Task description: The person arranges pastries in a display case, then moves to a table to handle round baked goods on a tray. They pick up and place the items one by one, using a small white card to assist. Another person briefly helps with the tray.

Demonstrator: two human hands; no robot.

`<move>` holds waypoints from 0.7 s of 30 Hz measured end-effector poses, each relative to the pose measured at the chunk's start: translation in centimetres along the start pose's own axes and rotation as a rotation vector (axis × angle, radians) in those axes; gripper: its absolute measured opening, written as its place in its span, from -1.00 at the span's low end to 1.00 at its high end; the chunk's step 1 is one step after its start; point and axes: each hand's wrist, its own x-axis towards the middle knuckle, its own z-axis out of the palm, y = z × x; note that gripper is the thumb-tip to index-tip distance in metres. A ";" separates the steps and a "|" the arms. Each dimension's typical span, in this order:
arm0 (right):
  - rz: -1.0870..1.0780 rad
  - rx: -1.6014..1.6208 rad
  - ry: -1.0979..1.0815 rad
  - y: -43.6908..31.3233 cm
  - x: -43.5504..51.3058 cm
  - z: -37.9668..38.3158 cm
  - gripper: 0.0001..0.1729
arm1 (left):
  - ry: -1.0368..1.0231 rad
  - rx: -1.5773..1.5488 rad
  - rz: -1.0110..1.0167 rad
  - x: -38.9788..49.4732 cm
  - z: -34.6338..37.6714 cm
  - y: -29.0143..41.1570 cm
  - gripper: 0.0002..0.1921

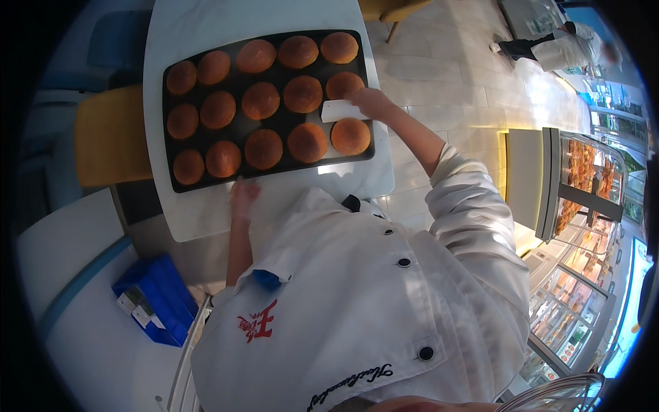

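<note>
A dark baking tray (267,123) lies on a white marble-look table (206,219), bearing several round browned buns in three rows. My right hand (368,103) is at the tray's right side, closed on a flat white scraper (340,111). The scraper is between a bun (344,85) in the far row's-side middle and a bun (350,136) nearer to me. My left hand (243,195), blurred, is just off the tray's near edge by a bun (223,159); it seems to hold nothing, but its fingers are not clear.
A yellow-brown chair (110,136) stands left of the table, and a blue box (159,298) sits at lower left. To the right are a glass display case (589,180) with baked goods and, farther off, a person (561,51) in pale clothing. A wire whisk (561,391) shows at lower right.
</note>
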 end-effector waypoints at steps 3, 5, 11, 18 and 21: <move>0.006 -0.003 -0.058 0.4 0.6 -0.6 -0.77 | 0.042 -0.090 -0.026 0.3 3.8 0.0 -0.72; -0.008 -0.005 -0.071 0.4 0.7 -0.8 -0.77 | 0.116 -0.106 0.011 0.9 4.8 -0.4 -0.74; 0.004 0.009 -0.081 -0.6 0.8 -0.8 -0.79 | 0.236 -0.143 0.148 3.7 4.2 -0.6 -0.78; -0.042 -0.003 -0.082 -3.3 1.5 -0.3 -0.78 | 0.356 -0.177 0.218 4.2 4.6 3.0 -0.80; -0.019 -0.058 -0.171 -4.6 1.8 -0.4 -0.77 | 0.345 -0.039 0.251 4.9 4.5 5.6 -0.75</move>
